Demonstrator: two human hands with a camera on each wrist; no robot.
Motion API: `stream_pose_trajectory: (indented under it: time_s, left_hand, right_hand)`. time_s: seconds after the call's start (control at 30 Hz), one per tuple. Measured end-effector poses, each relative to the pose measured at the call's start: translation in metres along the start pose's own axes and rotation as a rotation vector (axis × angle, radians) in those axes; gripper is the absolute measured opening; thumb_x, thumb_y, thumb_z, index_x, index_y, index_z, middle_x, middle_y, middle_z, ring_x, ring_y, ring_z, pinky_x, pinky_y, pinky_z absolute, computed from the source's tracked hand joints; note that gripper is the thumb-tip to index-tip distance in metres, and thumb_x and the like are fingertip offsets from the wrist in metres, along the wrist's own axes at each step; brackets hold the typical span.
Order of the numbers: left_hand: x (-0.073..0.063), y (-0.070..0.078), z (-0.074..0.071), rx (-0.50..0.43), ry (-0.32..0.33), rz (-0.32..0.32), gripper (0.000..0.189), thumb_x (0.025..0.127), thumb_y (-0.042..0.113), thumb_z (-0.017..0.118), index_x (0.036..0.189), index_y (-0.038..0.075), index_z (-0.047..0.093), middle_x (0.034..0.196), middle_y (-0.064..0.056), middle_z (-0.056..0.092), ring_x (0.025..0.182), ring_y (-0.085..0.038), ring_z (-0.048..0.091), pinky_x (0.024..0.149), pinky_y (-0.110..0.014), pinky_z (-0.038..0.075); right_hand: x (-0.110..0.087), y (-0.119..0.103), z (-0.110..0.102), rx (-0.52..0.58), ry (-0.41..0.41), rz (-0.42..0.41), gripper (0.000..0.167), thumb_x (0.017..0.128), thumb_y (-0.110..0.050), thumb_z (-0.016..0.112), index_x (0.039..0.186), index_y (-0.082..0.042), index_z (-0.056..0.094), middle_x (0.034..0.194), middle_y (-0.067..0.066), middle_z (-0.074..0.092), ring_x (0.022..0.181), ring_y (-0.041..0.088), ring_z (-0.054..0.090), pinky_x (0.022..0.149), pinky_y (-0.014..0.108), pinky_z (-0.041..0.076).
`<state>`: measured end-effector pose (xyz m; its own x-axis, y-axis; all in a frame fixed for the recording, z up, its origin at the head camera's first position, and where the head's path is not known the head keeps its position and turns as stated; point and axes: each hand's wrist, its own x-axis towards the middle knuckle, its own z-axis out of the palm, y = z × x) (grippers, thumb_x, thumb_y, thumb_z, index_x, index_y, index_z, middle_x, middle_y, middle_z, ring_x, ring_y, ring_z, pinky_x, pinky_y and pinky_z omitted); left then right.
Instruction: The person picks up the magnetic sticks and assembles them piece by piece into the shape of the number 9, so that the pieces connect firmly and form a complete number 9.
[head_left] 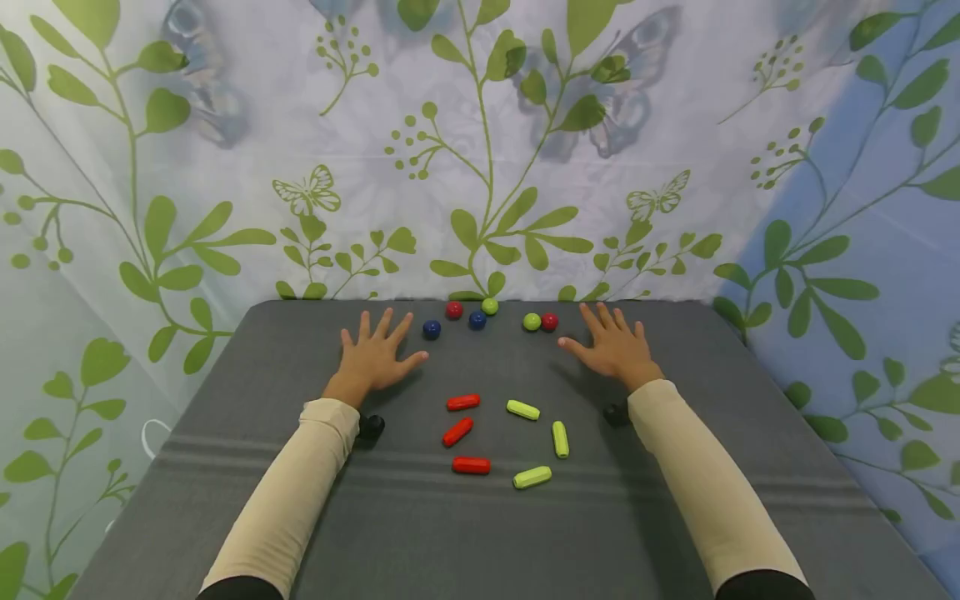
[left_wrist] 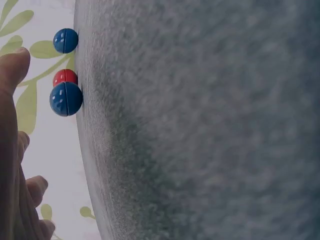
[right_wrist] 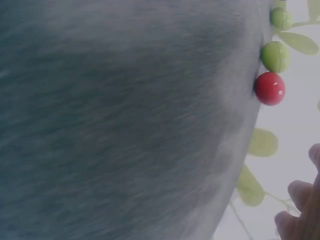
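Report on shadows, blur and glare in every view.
Head view: a soft shadow falls on the grey table along the right sleeve's inner side; left wrist view: the tabletop is blurred towards the right of the picture, with small white glints on both blue balls; right wrist view: the tabletop looks dim and smeared, the red ball shiny.

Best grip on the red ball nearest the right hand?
I'd pinch the red ball at its widest, near and far sides, coming from above-right with the right hand. It's round, and a green ball sits right beside it on the left, leaving little room there.
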<state>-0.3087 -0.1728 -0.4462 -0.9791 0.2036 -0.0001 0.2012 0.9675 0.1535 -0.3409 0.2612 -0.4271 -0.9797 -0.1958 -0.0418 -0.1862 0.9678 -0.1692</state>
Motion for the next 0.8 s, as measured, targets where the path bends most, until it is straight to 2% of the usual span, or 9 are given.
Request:
stream_pose_trajectory:
  time_s: [0.13,0.23,0.37,0.47,0.63,0.8]
  left_hand:
    - [-0.006,0.003,0.000,-0.013,-0.024,0.017,0.089,0.095,0.078,0.034,0.164,0.027,0.012,0.167,-0.016,0.013,0.149,-0.051,0.006,0.108,-0.074,0.009]
    - [-0.011,0.009,-0.001,-0.019,-0.035,0.053,0.086,0.096,0.075,0.038,0.163,0.025,0.019,0.164,-0.016,0.025,0.148,-0.046,0.020,0.110,-0.071,0.014]
    - [-0.016,0.022,-0.004,0.000,-0.030,0.127,0.081,0.097,0.072,0.041,0.161,0.023,0.031,0.151,-0.014,0.047,0.133,-0.039,0.048,0.105,-0.062,0.035]
    - [-0.019,0.032,-0.008,0.015,-0.029,0.174,0.079,0.097,0.071,0.043,0.159,0.022,0.036,0.142,-0.014,0.057,0.121,-0.035,0.060,0.093,-0.055,0.048]
    - [-0.022,0.043,-0.012,0.028,-0.042,0.198,0.078,0.097,0.070,0.043,0.157,0.022,0.038,0.140,-0.013,0.059,0.114,-0.033,0.063,0.087,-0.052,0.052]
    - [-0.022,0.043,-0.010,0.037,-0.065,0.185,0.078,0.097,0.071,0.043,0.157,0.023,0.039,0.141,-0.012,0.058,0.117,-0.032,0.062,0.090,-0.053,0.051]
  right_hand:
    - [0.015,-0.011,-0.005,0.003,-0.059,-0.059,0.094,0.096,-0.071,0.043,0.164,-0.017,0.008,0.165,0.024,0.008,0.148,0.050,0.007,0.111,0.070,0.009]
    - [0.025,-0.018,-0.009,0.017,-0.098,-0.093,0.088,0.100,-0.054,0.056,0.164,-0.015,0.009,0.164,0.026,0.011,0.147,0.050,0.014,0.106,0.072,0.022]
    - [0.036,-0.025,-0.011,0.032,-0.117,-0.108,0.084,0.100,-0.039,0.063,0.163,-0.014,0.013,0.163,0.026,0.017,0.142,0.050,0.029,0.097,0.072,0.035]
    - [0.044,-0.029,-0.010,0.018,-0.125,-0.105,0.080,0.101,-0.034,0.063,0.163,-0.014,0.016,0.161,0.025,0.021,0.137,0.051,0.037,0.096,0.071,0.037]
    - [0.057,-0.033,-0.005,-0.004,-0.133,-0.104,0.073,0.102,-0.029,0.061,0.161,-0.012,0.021,0.160,0.026,0.025,0.136,0.050,0.039,0.098,0.069,0.037]
    - [0.067,-0.036,0.000,0.006,-0.128,-0.108,0.070,0.102,-0.027,0.061,0.160,-0.011,0.025,0.158,0.026,0.029,0.136,0.050,0.039,0.098,0.069,0.036]
